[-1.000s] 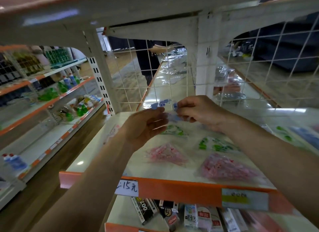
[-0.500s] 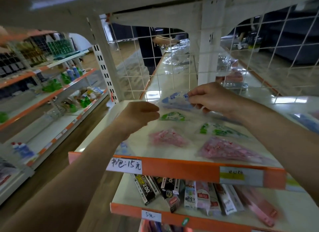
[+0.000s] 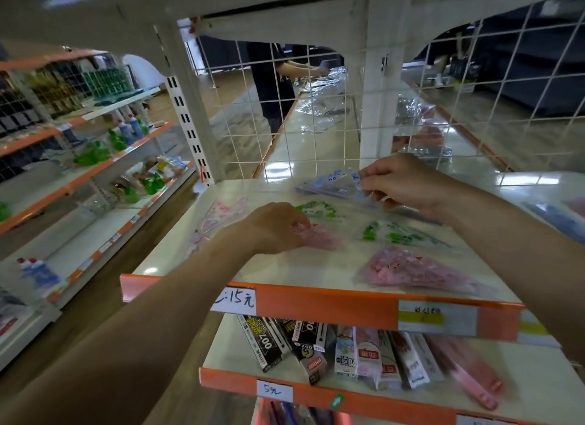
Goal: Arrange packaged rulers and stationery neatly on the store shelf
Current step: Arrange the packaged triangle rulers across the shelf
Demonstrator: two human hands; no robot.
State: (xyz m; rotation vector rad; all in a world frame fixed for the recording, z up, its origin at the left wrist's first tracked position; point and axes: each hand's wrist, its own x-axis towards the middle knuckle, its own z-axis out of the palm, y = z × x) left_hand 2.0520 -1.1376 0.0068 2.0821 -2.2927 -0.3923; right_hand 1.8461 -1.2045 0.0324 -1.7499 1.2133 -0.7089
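Note:
Clear plastic packets of stationery lie on the cream shelf [image 3: 285, 276] with the orange front strip. My right hand [image 3: 399, 184] pinches the corner of a blue-printed packet [image 3: 329, 184] at the back of the shelf, near the wire grid. My left hand [image 3: 278, 227] sits lower, fingertips curled onto the edge of a pink packet [image 3: 326, 238] in the middle. Two green packets [image 3: 316, 209] [image 3: 399, 233] lie between the hands. A larger pink packet [image 3: 411, 268] rests at the front right, and a pale pink one [image 3: 221, 216] at the left.
A white wire grid [image 3: 285, 124] backs the shelf, with a white post [image 3: 376, 108] by my right hand. The lower shelf [image 3: 228, 352] holds boxed and packaged items [image 3: 348, 348]. A person in dark clothes [image 3: 272, 86] stands beyond the grid. Another shelving unit [image 3: 79, 171] stands left.
My left hand let go of the blue packet and dropped onto the middle pink packet. My right hand kept the blue packet and carried it back toward the grid.

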